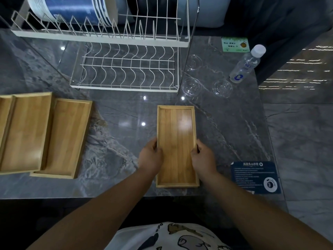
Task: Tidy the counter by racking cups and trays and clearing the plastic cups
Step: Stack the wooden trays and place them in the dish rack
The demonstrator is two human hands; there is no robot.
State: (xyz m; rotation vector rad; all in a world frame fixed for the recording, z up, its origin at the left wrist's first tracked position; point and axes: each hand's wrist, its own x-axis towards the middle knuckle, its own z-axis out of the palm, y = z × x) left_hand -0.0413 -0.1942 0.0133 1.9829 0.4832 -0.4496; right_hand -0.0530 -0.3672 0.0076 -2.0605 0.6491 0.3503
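Observation:
A narrow wooden tray (pixel 176 130) lies lengthwise on the grey marble counter in front of me. My left hand (pixel 150 156) grips its left long edge and my right hand (pixel 203 156) grips its right long edge. Further wooden trays (pixel 63 138) lie overlapped at the left, one of them (pixel 25 130) resting on top. A white two-tier wire dish rack (pixel 126 69) stands at the back, its lower tier bare. Three clear plastic cups stand right of the rack: one (pixel 193 62) at the back, one (pixel 191 86) by the rack's corner, one (pixel 222 88) further right.
Blue-and-white plates (pixel 72 9) stand in the rack's upper tier. A clear water bottle (pixel 247 64) with a white cap stands at the back right, beside a green card (pixel 235 44). A dark blue card (pixel 255 176) lies at the counter's front right edge.

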